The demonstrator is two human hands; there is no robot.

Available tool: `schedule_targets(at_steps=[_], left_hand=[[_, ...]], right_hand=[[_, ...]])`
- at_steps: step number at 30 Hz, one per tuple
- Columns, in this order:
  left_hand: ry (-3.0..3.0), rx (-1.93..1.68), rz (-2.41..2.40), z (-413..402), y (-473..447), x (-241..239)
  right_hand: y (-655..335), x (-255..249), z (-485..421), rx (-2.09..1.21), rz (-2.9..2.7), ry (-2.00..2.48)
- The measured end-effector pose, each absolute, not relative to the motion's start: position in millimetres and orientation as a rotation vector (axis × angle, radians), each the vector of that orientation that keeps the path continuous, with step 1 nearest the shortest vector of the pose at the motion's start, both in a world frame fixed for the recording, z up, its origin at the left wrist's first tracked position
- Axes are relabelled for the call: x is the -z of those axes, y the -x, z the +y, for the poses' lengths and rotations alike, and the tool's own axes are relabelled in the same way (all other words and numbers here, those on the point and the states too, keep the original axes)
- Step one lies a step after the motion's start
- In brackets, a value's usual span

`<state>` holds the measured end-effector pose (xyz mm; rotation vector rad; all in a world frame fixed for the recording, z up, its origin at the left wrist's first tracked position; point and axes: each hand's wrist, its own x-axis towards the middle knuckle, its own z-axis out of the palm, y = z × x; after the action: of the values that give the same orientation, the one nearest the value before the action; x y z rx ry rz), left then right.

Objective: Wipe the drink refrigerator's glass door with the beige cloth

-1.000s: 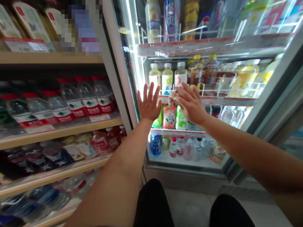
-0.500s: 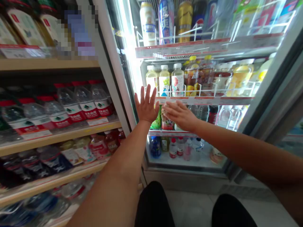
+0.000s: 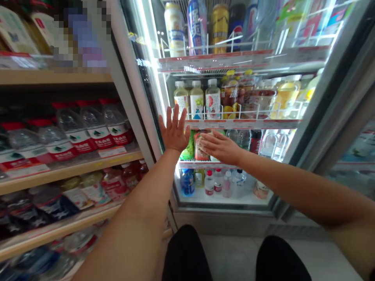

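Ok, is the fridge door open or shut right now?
Open. The right hand reaches inside to a red-labelled bottle on the shelf; the glass door stands swung out at the right.

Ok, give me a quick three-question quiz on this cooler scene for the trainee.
1. True or false: the left hand is spread open, holding nothing.
2. The right hand lies over labelled plastic bottles on which shelf of the glass-door cooler? A the top one, B the one just above the bottom, C the bottom one.
3. Fill in: the clear plastic water bottles on the wooden shelf have ___ caps.
Key: 1 true; 2 B; 3 red.
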<state>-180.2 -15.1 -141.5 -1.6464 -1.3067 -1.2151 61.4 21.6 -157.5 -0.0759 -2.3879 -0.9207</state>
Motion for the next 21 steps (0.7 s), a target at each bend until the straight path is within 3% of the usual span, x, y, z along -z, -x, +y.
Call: schedule_targets(at_steps=[5, 10, 17, 21], left_hand=[[1.648, 1.219, -1.299, -15, 180, 142], [1.635, 1.225, -1.285, -13, 181, 143], [1.629, 1.225, -1.28, -12, 182, 143], [1.635, 1.213, -1.296, -14, 180, 142]], right_hand=[[-58, 145, 19, 0.723, -2.081, 0.41], [-60, 181, 11, 0.865, -2.362, 0.164], [-75, 151, 16, 0.78, -1.996, 0.475], [-88, 164, 14, 0.832, -2.278, 0.296]])
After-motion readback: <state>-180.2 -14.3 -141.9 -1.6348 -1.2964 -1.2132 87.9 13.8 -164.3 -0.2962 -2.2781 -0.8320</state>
